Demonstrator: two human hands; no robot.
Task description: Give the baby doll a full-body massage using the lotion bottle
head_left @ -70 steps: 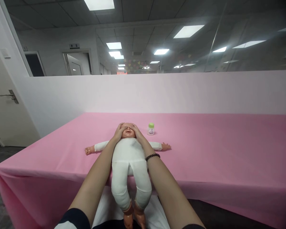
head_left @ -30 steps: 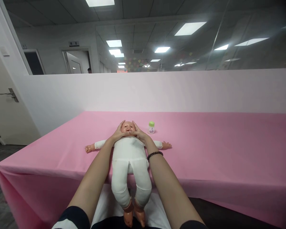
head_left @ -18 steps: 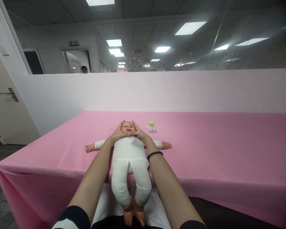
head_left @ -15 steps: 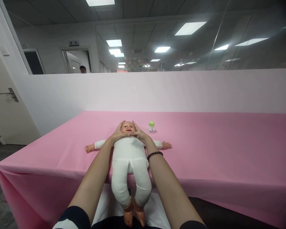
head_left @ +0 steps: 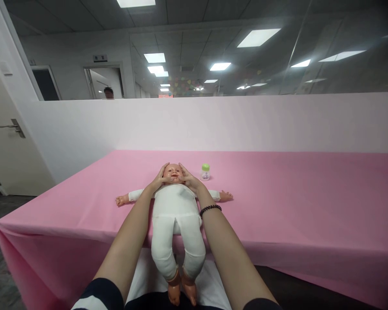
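A baby doll (head_left: 174, 200) in a white cloth body lies on its back, face up, with its arms stretched out sideways. My left hand (head_left: 159, 178) cups one side of the doll's head (head_left: 173, 169), its thumb resting on the face near the mouth. On the opposite side my right hand (head_left: 190, 180) does the same, fingers along the cheek and temple. Both thumbs touch the lower face, one at each side of the mouth. The doll's legs hang over the table's front edge, with its bare feet above my lap.
A small jar with a green lid (head_left: 205, 172) stands just right of the doll's head. Pink cloth (head_left: 294, 198) covers the table. Behind it runs a low white wall (head_left: 245, 122) with glass above. A person (head_left: 109, 93) is beyond the glass.
My thumbs have slid apart and slightly upward, from the doll's chin toward the corners of its mouth. The person behind the glass has shifted a little left.
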